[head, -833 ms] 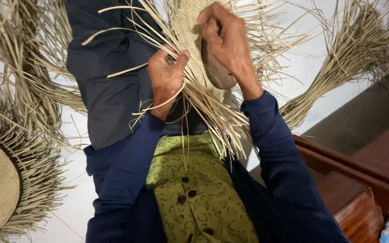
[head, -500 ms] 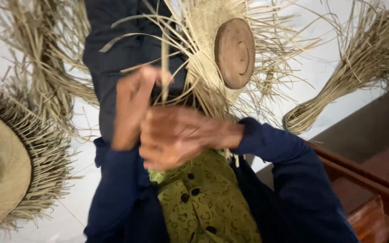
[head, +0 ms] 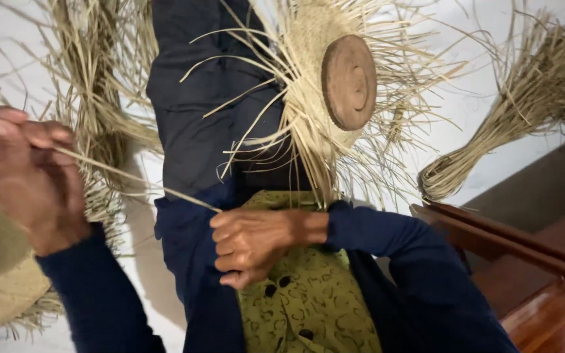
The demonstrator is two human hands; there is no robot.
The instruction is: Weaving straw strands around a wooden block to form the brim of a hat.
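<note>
From my feed, the left hand (head: pixel 24 173) pinches one long straw strand (head: pixel 132 180) and draws it out to the side, its far end running to the right hand (head: pixel 253 245), which is curled closed against the lap. The unfinished straw hat (head: pixel 315 72) lies on the knee over a round wooden block (head: pixel 349 82); I judge the crown woven, the brim hardly begun, loose ends everywhere. Whether the right hand actually grips the strand is hidden.
</note>
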